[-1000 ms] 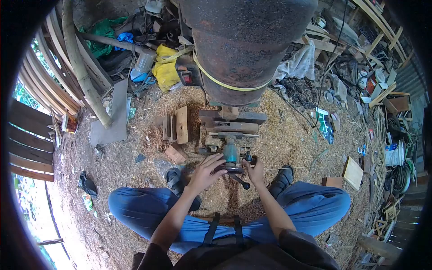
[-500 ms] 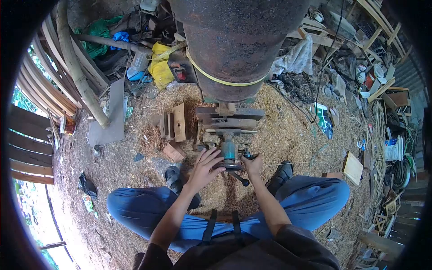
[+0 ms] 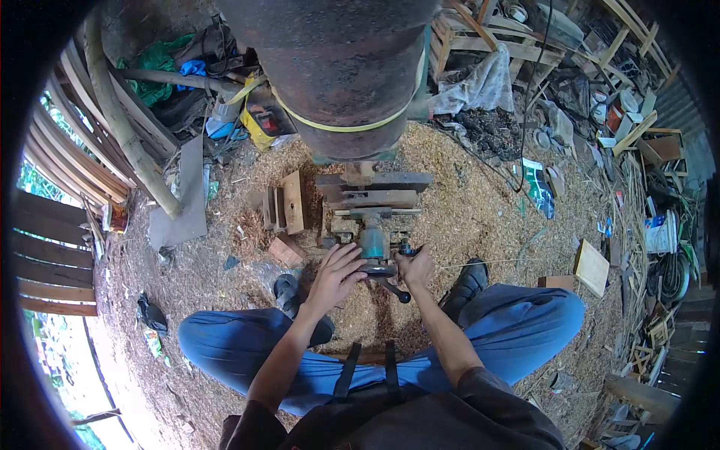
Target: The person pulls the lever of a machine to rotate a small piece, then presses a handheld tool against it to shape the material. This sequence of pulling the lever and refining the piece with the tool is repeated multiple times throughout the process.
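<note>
A vise-like machine with a teal body (image 3: 372, 244) stands on the ground between the person's feet. At its near end is a dark handwheel (image 3: 379, 271) with a crank handle (image 3: 403, 297). My left hand (image 3: 339, 276) lies on the wheel's left side, fingers stretched out. On the right, my right hand (image 3: 415, 266) is closed around a small dark knob, partly hidden by the fingers. Beyond the teal body are wooden and metal jaws (image 3: 375, 199). A large rusty drum (image 3: 337, 67) with a yellow band rises behind them.
Wood blocks (image 3: 294, 202) and a smaller block (image 3: 286, 250) lie left of the machine. Sawdust (image 3: 465, 210) covers the ground. Scrap wood and a pale cloth (image 3: 480, 82) are at the upper right. A pole (image 3: 127, 120) leans at the left. A cable hangs at the right.
The drum and the machine appear further left in view. My right hand has turned slightly, its fingers more curled over the knob. My left hand remains on the wheel.
</note>
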